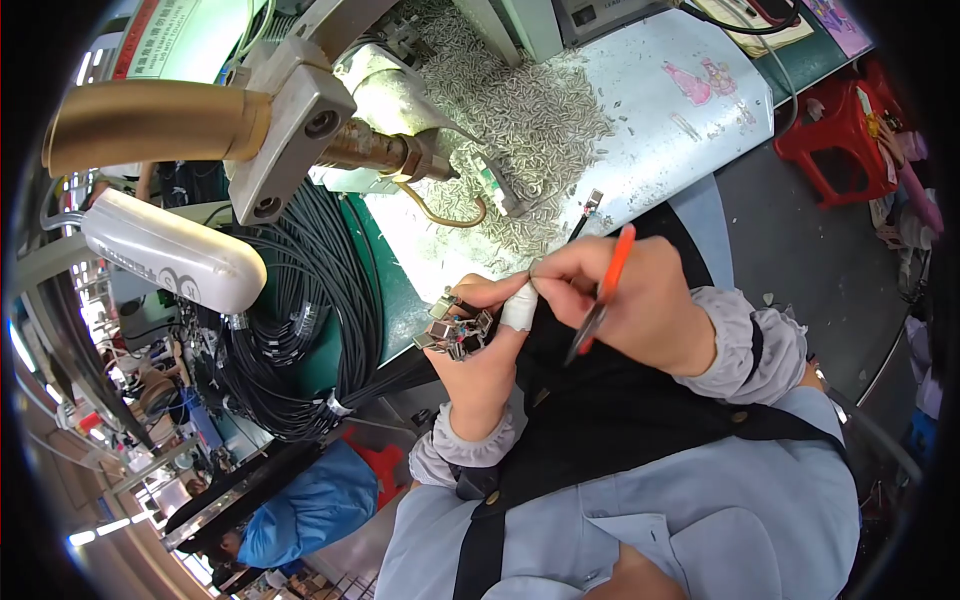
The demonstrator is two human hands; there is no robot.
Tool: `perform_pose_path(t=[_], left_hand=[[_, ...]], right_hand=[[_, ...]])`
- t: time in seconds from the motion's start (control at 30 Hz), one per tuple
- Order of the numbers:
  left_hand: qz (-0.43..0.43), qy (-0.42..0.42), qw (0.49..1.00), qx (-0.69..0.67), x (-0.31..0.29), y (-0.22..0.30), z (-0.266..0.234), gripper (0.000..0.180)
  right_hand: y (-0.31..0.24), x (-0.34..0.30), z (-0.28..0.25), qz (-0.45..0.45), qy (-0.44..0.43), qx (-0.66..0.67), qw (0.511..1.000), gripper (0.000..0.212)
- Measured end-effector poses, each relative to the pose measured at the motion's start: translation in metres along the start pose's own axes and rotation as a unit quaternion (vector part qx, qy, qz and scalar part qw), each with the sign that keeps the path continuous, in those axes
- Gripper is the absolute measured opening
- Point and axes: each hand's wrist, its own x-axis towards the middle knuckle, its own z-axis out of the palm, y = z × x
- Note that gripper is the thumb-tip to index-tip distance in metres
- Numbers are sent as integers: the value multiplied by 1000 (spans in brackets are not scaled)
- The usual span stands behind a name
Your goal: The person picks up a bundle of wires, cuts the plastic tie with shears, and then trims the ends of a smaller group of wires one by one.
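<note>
The left hand (478, 350) holds a small cluster of metal connectors (455, 325) at the ends of black cables (300, 330), its grip closed around them, with a white-taped fingertip (519, 308) pressed up against the right hand's fingers. The right hand (620, 300) pinches something very small between thumb and forefinger just above that cluster; what it is cannot be made out. The same hand carries a pair of orange-handled tweezers (605, 290) tucked along the palm, tips pointing down and away from the connectors, so the tool is held but not in use on the part.

The connectors sit in front of the chest, just off the near edge of the counter (660, 120), not resting on it. A broad heap of tiny metal pins (520, 110) is spread over the counter's pale surface beside a machine with a brass-coloured arm (150, 120) and a grey clamp block (290, 130). The thick bundle of black cables hangs down to the left.

Judging from this, the work on this cluster looks to be midway: several connectors are gathered in the left hand and one is being handled by the fingers. The large cable bundle and the big heap of pins suggest much remains, though how many ends are finished cannot be told.
</note>
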Motion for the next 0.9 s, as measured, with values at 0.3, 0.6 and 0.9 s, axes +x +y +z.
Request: perform_pose_path(t=[0.3,0.6,0.9], left_hand=[[3,5,999,44,2,4,2,21],[-52,14,998,-34,4,6,-4,19],[-149,-25,982,-112,22,9,-10,12]], right_hand=[[-8,6,3,135,-14,293,946,8],[-5,-5,-9,34,-95,-154,983,19],[9,-10,6,52,-73,-118,989,22]])
